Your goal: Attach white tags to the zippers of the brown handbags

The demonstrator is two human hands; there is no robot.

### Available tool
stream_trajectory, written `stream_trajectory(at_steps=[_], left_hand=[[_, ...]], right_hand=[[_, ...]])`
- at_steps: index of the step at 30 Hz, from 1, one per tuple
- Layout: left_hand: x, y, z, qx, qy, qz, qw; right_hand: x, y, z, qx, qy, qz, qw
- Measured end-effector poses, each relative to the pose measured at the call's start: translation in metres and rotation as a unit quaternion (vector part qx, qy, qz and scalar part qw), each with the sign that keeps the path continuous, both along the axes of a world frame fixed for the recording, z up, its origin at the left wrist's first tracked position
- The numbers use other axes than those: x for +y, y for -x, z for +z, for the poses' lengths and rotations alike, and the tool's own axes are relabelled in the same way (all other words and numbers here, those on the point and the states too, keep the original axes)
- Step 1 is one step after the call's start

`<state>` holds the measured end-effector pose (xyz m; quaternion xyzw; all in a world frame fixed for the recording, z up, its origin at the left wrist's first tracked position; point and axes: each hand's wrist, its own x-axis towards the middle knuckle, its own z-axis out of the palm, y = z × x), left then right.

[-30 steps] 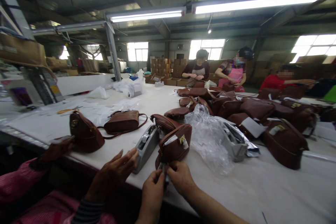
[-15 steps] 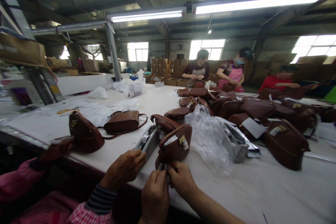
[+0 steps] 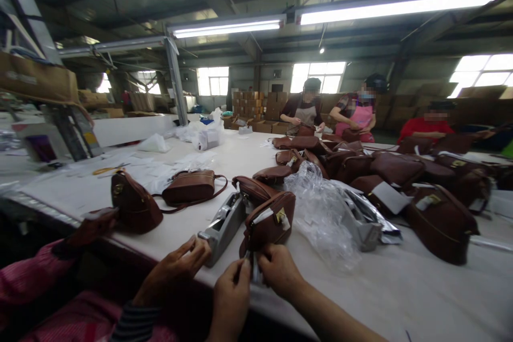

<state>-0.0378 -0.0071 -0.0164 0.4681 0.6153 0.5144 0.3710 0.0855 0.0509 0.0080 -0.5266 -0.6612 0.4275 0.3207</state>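
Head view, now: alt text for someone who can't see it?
Left hand and right hand work with pinched fingers at the near end of a brown bag on a white table. A co-worker's hand is at a grey tape dispenser, to the left. Clear plastic and piled bags lie right.

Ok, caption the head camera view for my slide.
Left hand and right hand at the near end of a brown bag, grey tape dispenser alongside.

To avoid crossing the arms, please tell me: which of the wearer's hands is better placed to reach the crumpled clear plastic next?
Right, I judge: the right hand, at a brown bag, lies closer to the plastic. The left hand would likely have to cross past it.
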Motion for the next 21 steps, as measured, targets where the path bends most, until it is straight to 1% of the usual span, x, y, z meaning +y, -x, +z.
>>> stream_trajectory(at_steps=[1,2,3,5,7,12,15,18,21], left_hand=[[0.003,0.0,0.001,-0.091,0.061,0.008,0.994],[0.006,-0.001,0.001,-0.17,0.108,0.012,0.979],[0.008,-0.003,0.002,-0.235,0.139,0.013,0.962],[0.012,-0.008,0.002,-0.321,0.162,0.015,0.933],[0.015,-0.011,0.001,-0.371,0.168,0.018,0.913],[0.017,-0.01,0.002,-0.42,0.177,0.021,0.89],[0.018,-0.007,0.005,-0.432,0.184,0.024,0.883],[0.02,-0.006,0.01,-0.443,0.2,0.024,0.874],[0.021,-0.007,0.013,-0.446,0.217,0.032,0.868]], right_hand=[[0.0,0.0,0.001,-0.006,-0.012,-0.002,1.0],[0.0,-0.001,0.001,-0.011,-0.023,-0.004,1.0],[0.0,-0.001,0.002,-0.016,-0.031,-0.006,0.999],[0.001,-0.002,0.002,-0.026,-0.041,-0.007,0.999],[0.0,-0.003,0.001,-0.037,-0.048,-0.009,0.998],[-0.005,-0.004,0.0,-0.057,-0.075,-0.008,0.996],[-0.008,-0.009,0.003,-0.036,-0.09,0.003,0.995],[-0.014,-0.025,0.003,-0.004,-0.105,0.005,0.994],[-0.025,-0.055,0.001,-0.051,-0.12,-0.027,0.991]])
